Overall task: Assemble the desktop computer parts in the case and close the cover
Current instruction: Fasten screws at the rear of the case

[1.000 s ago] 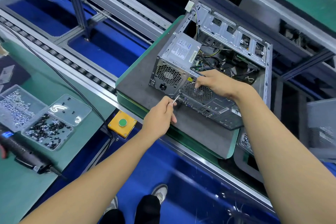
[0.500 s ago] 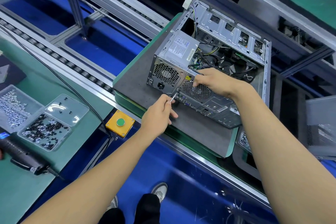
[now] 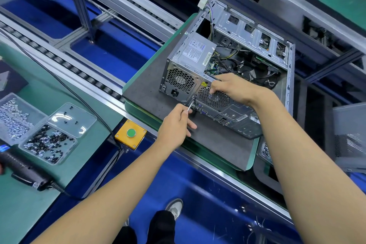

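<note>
The open computer case [image 3: 233,69] lies on its side on a dark grey pallet [image 3: 150,93], its rear panel facing the person and its cover off, so the cables and the silver power supply [image 3: 195,51] inside are exposed. The pallet rests on the conveyor line beside the green workbench [image 3: 23,210].

The right hand [image 3: 233,87] reaches in from the lower right with the forearm stretched long across the pallet; its palm lies over the top rear edge of the case, fingers curled down and pressed together against the round fan grille [image 3: 214,98], thumb along the case rim. It seems to brace the case, though what the fingertips touch is hard to make out.

The left hand [image 3: 175,125] comes up from the lower left, wrist straight, fingers curled around a thin metal screwdriver [image 3: 191,104], pinching its shaft between thumb and forefinger. The tip meets the rear panel just left of the fan grille, below the power supply's vent.

On the workbench sit clear plastic trays [image 3: 49,142] of black and silver screws, with a black electric screwdriver [image 3: 23,168] lying near them. A yellow box with a green button [image 3: 130,133] is mounted at the conveyor's edge, between trays and pallet
</note>
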### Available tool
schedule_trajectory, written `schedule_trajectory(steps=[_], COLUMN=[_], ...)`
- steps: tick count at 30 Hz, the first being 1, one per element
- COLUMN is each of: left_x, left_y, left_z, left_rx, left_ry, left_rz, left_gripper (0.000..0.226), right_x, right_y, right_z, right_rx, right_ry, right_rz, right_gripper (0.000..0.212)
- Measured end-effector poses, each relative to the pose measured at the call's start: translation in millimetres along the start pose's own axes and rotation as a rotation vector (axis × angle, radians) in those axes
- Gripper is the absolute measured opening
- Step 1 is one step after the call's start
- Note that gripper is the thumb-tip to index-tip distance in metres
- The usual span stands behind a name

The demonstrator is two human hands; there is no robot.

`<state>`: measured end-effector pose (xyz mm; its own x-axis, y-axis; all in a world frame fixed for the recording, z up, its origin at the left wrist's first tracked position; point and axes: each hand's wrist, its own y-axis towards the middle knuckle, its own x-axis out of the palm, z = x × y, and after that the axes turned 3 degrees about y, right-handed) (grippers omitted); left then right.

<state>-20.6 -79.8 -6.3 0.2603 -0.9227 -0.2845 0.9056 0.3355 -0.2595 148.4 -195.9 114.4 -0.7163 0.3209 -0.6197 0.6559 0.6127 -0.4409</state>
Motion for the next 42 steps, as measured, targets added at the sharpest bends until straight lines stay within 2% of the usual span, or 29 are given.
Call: schedule_trajectory(steps=[6,10,17,20,29,37,42], left_x=[2.7,1.7,-11.1,-14.1,-10.9,-13.3,-12.4], left_y=[1.0,1.0,2.1,3.2,15.5,15.1,18.6], left_z=[5.9,11.4,30.2,28.1,14.4,12.1,16.1], left_rx=[-0.067,-0.156,-0.216,-0.195,-0.047,0.047,0.057], left_ry=[-0.008,-0.055,-0.225,-0.216,0.037,0.115,0.178], left_rz=[0.022,-0.027,-0.122,-0.116,0.022,-0.098,-0.079], left_gripper=[0.027,0.035,0.020,0.016,0.021,0.013,0.015], right_x=[1.4,2.4,2.4,2.3,2.4,0.3,0.3], right_y=[1.1,-0.6,-1.5,-3.5,-5.3,-6.6,-8.5], right_z=[-0.4,-2.3,-3.8,-6.0,-7.3,-7.5,-10.9], right_rx=[-0.007,0.005,-0.007,-0.002,0.003,-0.022,-0.012], right_ry=[-0.006,-0.002,-0.015,-0.040,-0.048,-0.094,-0.079], right_rz=[0.012,0.001,0.008,0.013,0.028,0.025,0.023], right_gripper=[0.023,0.023,0.026,0.026,0.027,0.030,0.029])
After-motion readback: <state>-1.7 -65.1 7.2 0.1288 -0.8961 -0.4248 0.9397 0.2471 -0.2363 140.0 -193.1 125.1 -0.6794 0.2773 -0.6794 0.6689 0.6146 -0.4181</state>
